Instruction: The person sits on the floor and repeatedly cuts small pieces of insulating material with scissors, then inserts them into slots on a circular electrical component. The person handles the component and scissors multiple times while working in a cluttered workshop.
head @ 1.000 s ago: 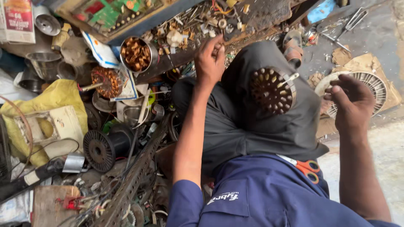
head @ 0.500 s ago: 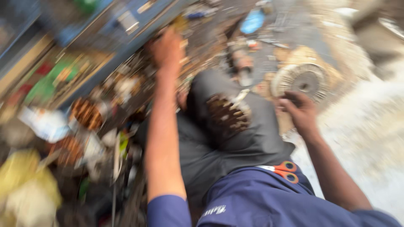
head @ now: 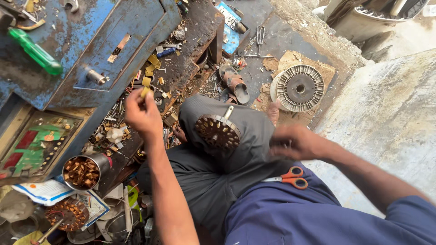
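Note:
My left hand is raised in front of the open drawer of a rusty blue metal cabinet and pinches a small yellow strip between its fingertips. A round stator core with a metal tool stuck in it rests on my knee. Blurred, my right hand hovers just right of that knee with its fingers curled; whether it holds anything I cannot tell. Orange-handled scissors lie on my lap right below it.
A ribbed round rotor disc lies on cardboard at the upper right, with sandals beside it. A green-handled screwdriver lies on the cabinet. A tin of copper scraps and a wound stator sit lower left among clutter.
My left hand has gone up to the drawer and now pinches a yellow strip. My right hand left the rotor disc and came back beside my knee. The view swung left.

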